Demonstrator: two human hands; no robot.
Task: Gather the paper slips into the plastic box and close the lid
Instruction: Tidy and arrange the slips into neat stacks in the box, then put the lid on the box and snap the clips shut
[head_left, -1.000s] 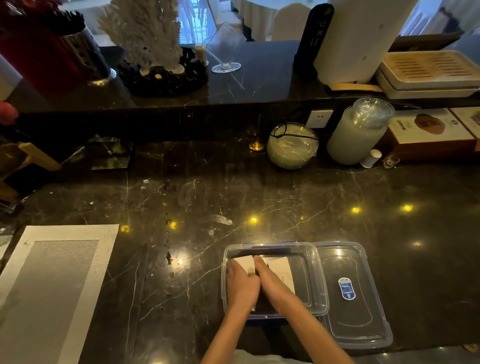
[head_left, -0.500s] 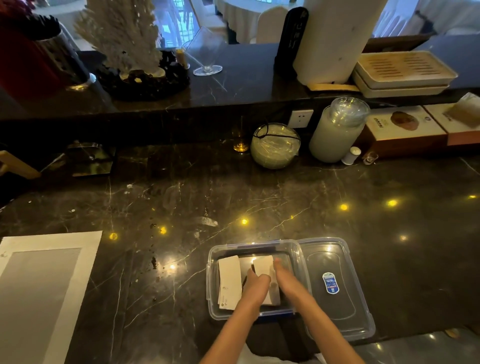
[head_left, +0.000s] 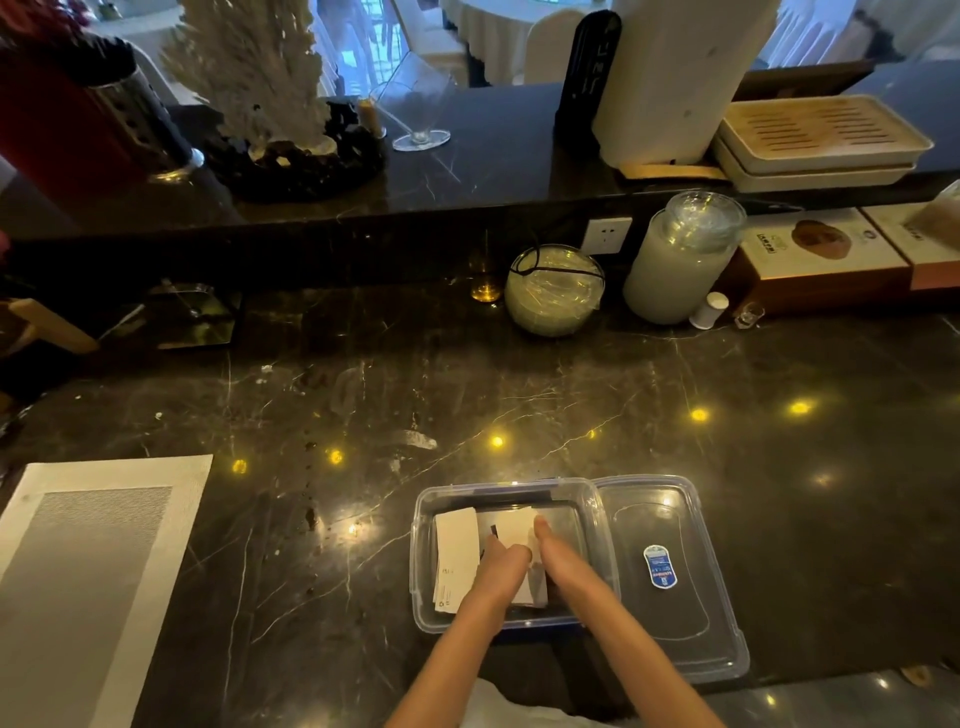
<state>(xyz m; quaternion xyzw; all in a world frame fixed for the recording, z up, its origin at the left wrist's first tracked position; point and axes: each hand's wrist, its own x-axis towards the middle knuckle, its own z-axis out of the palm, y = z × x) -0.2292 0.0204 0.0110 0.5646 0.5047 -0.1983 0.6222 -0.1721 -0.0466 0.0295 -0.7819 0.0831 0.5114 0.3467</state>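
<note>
A clear plastic box (head_left: 423, 525) sits open near the front edge of the dark marble counter. Its clear lid (head_left: 670, 613), with a blue sticker, lies flat just right of it. Inside the box lie white paper slips: one stack (head_left: 457, 551) leans along the left side, another slip (head_left: 517, 527) lies in the middle. Both my hands reach into the box. My left hand (head_left: 501, 566) rests on the middle slips with its fingers curled. My right hand (head_left: 558, 558) presses flat on the same slips beside it.
A grey-and-white placemat (head_left: 88, 582) lies at the front left. At the back stand a glass bowl (head_left: 553, 291), a tall lidded jar (head_left: 675, 260), boxes (head_left: 815, 260) and a small white bottle (head_left: 709, 310). A raised ledge carries a coral ornament (head_left: 254, 67) and trays (head_left: 815, 140).
One stack of slips now lies apart at the left side of the box. Both hands shifted slightly right onto the middle slips. The view moved a little.
</note>
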